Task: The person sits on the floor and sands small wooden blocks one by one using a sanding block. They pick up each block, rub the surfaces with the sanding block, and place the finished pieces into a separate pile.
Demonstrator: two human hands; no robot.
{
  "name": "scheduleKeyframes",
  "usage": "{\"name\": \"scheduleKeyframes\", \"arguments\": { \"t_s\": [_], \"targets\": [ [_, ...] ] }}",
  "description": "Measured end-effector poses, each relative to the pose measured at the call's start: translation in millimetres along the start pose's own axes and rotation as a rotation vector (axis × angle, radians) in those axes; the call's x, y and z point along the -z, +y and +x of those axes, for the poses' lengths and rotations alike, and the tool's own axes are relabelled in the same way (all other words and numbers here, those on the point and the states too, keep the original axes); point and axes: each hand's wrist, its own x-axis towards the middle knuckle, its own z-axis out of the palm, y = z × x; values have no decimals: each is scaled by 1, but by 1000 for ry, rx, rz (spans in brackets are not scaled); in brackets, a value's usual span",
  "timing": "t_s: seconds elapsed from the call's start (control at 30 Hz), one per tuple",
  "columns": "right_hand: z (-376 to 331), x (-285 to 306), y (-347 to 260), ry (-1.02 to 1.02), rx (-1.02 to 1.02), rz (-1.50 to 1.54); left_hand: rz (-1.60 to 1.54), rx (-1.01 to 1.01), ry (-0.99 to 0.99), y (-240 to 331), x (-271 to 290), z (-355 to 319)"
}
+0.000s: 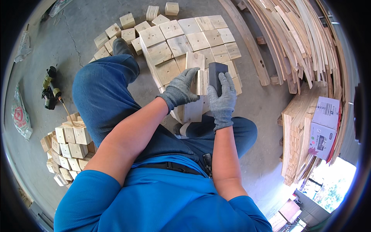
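Both my hands wear grey knit gloves and meet in front of me, between my bent knees. My left hand (181, 87) is closed round a small wooden block (202, 82), whose layered side shows ridged lines. My right hand (223, 96) grips a dark grey sanding block (218, 69), held upright with its side close against the wooden block's right side; whether they touch I cannot tell. Just beyond my hands spreads a wide stack of square wooden blocks (179, 45) with small holes in their tops. One pale wooden piece (194, 60) stands out above it, behind the held block.
Loose wooden blocks (127, 21) lie past my left foot. At the left are a second block pile (68, 149), a cordless power tool (49, 88) and a plastic bag (21, 112). Long wooden strips (288, 33), more stacked wood (295, 131) and a cardboard box (324, 127) line the right.
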Motion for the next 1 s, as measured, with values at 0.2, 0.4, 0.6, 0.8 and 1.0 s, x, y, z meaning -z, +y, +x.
{"name": "scheduleKeyframes", "arguments": {
  "t_s": [0.2, 0.4, 0.6, 0.8, 1.0],
  "targets": [
    [-1, -2, 8, 16, -1, 96, -10, 2, 2, -1, -1, 0],
    [1, -2, 11, -3, -49, 146, -5, 6, 4, -1, -1, 0],
    [0, -2, 13, 2, -59, 163, -12, 21, -4, 1, -1, 0],
    [0, -2, 11, 6, -47, 162, -1, 8, 9, 1, -1, 0],
    [1, -3, 9, 15, -25, 107, 22, 9, 2, -1, -2, 1]
  ]
}}
